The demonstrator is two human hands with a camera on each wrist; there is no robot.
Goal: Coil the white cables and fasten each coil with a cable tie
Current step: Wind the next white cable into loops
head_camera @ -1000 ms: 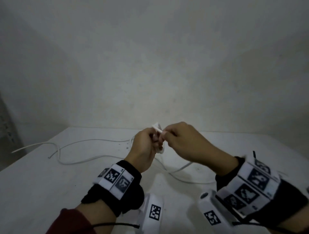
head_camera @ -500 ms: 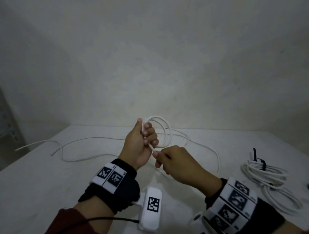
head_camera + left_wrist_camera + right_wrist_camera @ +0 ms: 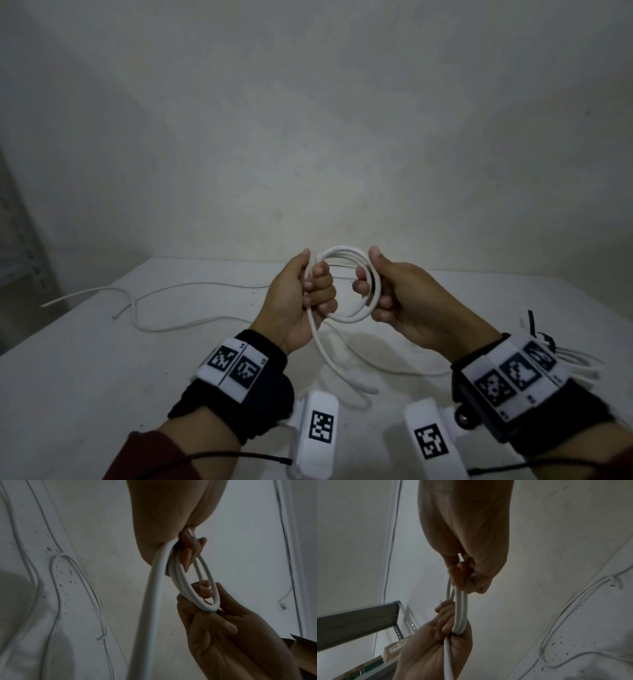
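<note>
A white cable coil (image 3: 347, 254) of a few loops hangs in the air above the table. My left hand (image 3: 317, 284) grips its left side, fingers curled round the strands. My right hand (image 3: 371, 286) grips the right side, thumb up. The cable's loose tail (image 3: 323, 353) drops from the left fist to the table. In the left wrist view the coil (image 3: 181, 577) runs from my left hand (image 3: 187, 553) down into the right hand (image 3: 221, 626). The right wrist view shows the coil (image 3: 460, 609) between my right hand (image 3: 464, 577) and the left hand (image 3: 440, 632).
Another loose white cable (image 3: 171, 291) snakes over the white table (image 3: 85, 377) at the left. A finished coil (image 3: 582, 363) with a black cable tie (image 3: 531, 323) lies at the right, partly behind my right wrist. A metal shelf (image 3: 359, 622) stands to the left.
My right hand rose from under the left hand and took hold of the coil's right side. The coil now hangs between both hands, drawn tighter.
</note>
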